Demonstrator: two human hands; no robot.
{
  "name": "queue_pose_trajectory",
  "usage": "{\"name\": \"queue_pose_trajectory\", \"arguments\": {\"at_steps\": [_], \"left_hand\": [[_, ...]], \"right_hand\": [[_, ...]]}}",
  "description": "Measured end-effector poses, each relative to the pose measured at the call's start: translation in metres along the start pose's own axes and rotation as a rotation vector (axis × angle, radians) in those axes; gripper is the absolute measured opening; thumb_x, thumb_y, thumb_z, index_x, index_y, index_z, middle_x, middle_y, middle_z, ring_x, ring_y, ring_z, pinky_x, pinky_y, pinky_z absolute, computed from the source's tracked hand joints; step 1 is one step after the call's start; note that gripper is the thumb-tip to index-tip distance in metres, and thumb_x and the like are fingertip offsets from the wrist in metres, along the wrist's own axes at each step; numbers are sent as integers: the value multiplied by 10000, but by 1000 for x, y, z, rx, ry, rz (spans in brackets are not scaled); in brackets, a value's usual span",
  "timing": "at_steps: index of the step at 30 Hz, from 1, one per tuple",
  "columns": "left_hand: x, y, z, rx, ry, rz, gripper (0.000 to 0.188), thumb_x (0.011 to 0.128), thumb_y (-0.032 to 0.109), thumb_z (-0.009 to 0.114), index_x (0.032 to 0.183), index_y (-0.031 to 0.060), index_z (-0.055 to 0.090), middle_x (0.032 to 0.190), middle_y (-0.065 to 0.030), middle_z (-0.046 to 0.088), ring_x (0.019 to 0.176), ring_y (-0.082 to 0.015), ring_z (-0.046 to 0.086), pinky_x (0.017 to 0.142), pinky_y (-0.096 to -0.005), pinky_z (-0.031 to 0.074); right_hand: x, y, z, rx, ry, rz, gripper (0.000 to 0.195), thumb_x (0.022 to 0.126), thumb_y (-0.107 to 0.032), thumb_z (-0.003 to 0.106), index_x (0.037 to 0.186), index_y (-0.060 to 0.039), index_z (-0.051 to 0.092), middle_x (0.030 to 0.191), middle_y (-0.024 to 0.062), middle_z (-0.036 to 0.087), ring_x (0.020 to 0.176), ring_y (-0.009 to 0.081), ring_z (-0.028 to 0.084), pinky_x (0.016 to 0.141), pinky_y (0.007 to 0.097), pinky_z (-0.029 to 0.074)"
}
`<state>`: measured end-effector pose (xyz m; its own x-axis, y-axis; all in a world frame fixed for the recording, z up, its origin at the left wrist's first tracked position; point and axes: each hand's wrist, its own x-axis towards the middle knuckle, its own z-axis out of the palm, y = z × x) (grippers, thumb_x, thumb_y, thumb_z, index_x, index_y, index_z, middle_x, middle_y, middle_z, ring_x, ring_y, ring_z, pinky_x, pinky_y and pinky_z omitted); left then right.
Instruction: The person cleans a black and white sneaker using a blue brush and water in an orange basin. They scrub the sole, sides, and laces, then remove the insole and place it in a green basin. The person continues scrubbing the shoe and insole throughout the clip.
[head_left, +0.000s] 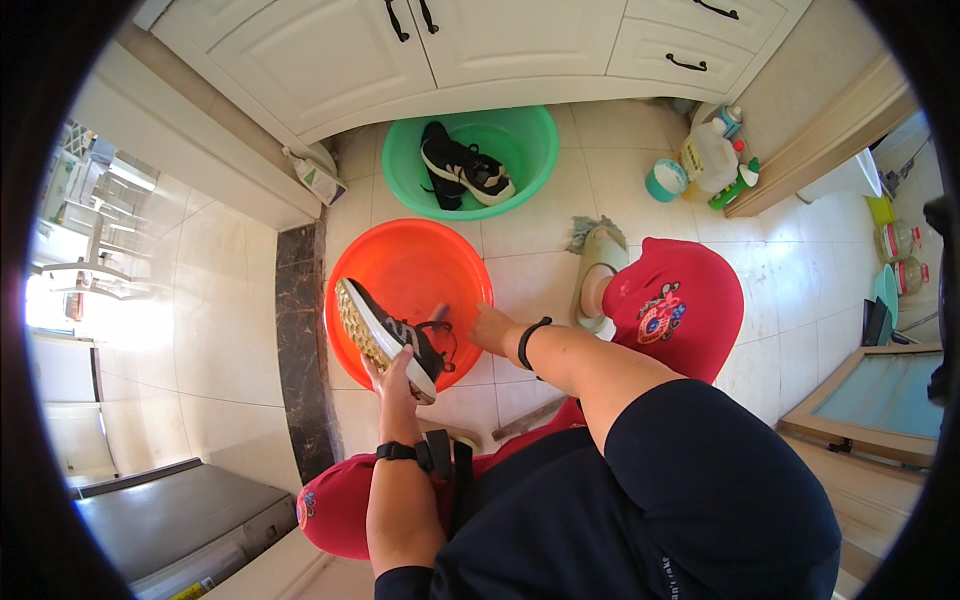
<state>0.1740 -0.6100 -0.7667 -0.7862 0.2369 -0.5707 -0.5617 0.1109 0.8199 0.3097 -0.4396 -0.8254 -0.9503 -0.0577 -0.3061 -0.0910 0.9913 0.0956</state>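
My left hand (391, 373) grips a black sneaker (409, 334) near its heel. The shoe is tilted over the left part of an orange plastic basin (405, 244), its tan patterned sole facing left and its dark laces hanging loose. My right hand (491, 330) is at the basin's right rim with its fingers curled; whether it holds anything is hidden. A small blurred object (440, 310) shows inside the basin, to the right of the shoe. Beyond stands a green plastic basin (525, 131) with another black sneaker (465, 165) in it.
White cabinets (517, 45) with black handles stand behind the basins. At the right are a teal tub (666, 180), a large plastic jug (709, 161) and a green bottle (735, 184). A white bottle (315, 176) stands left, near a dark stone threshold (304, 337). A grey-green rag (589, 229) lies by my slipper (592, 277).
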Motion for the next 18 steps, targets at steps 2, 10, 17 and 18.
{"name": "queue_pose_trajectory", "arguments": {"at_steps": [2, 10, 17, 18], "left_hand": [[7, -4, -15, -60, 2, -40, 1085, 732, 27, 771, 1536, 192, 61, 1293, -139, 530, 1104, -287, 557, 922, -461, 460], [2, 6, -4, -88, -6, -121, 1035, 771, 139, 769, 1520, 193, 57, 1292, -147, 525, 1101, -304, 564, 894, -481, 488], [15, 0, 6, -117, 13, -151, 1011, 746, 101, 794, 1493, 185, 117, 1277, -158, 521, 1089, -311, 562, 884, -472, 492], [12, 4, 11, -112, 52, -171, 974, 740, 89, 798, 1477, 179, 167, 1255, -152, 537, 1083, -302, 565, 883, -462, 493]], "right_hand": [[10, -1, -9, -69, -66, -54, 130, 841, -208, 609, 874, -215, 735, 905, -42, 723, 885, 138, 664, 880, 363, 358], [9, 19, 6, -23, -208, -145, 171, 857, -195, 594, 950, -184, 737, 996, -15, 722, 973, 154, 656, 935, 398, 351], [-24, 38, 25, 97, -115, -97, 153, 824, -129, 571, 785, -183, 709, 831, 19, 717, 845, 197, 671, 877, 419, 375], [-29, 41, 29, 98, -97, -103, 150, 812, -127, 574, 768, -181, 707, 807, 21, 713, 819, 198, 669, 872, 421, 375]]}}
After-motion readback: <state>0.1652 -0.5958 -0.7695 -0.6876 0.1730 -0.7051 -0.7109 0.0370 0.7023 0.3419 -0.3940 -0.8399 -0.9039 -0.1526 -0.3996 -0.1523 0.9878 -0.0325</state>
